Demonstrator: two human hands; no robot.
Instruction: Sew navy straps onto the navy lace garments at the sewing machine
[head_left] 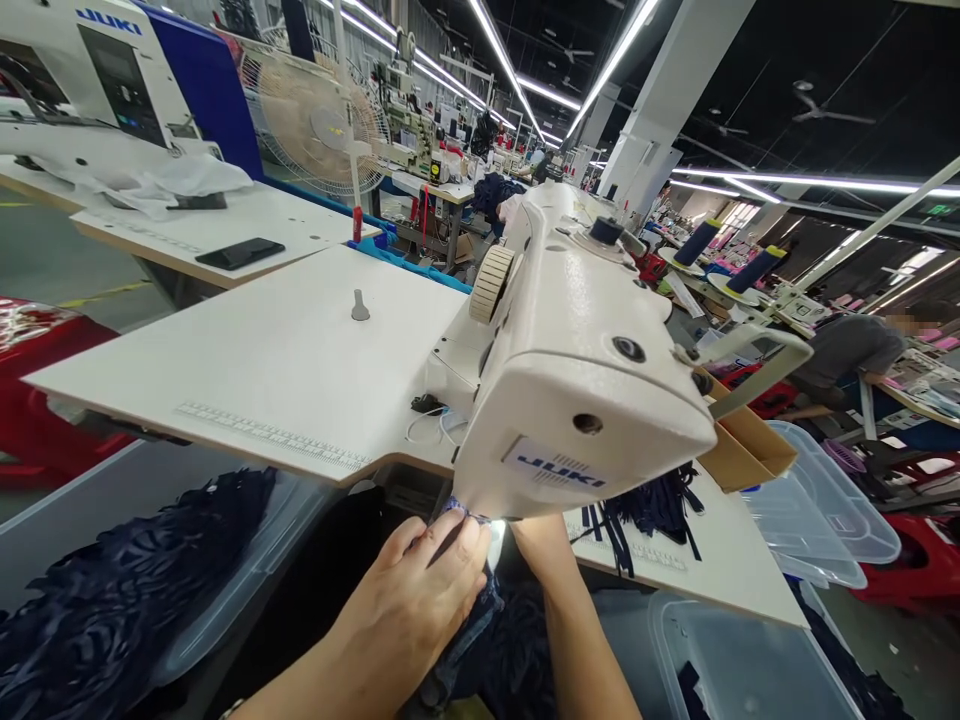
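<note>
Dark blue fabric point(484, 612) is pinched between the thumb and fingers of the left hand point(436, 562), just below the front end of the sewing machine point(592, 400). Its upper edge is lost beneath the machine, and its lower part merges with dark material below the hands, so its full shape cannot be made out. The right hand point(538, 540) is largely covered by the machine head; whether anything is grasped by it cannot be told. The needle area is likewise hidden. To the right of the hands, dark strips point(649, 510) are heaped on the counter point(322, 330), partly blocked by the machine. To their left, a bin point(240, 600) filled with dark ruffled material point(135, 570) is cut off by the frame. Beyond the hands, far to the right, a bent person point(851, 350) is only partly visible.
</note>
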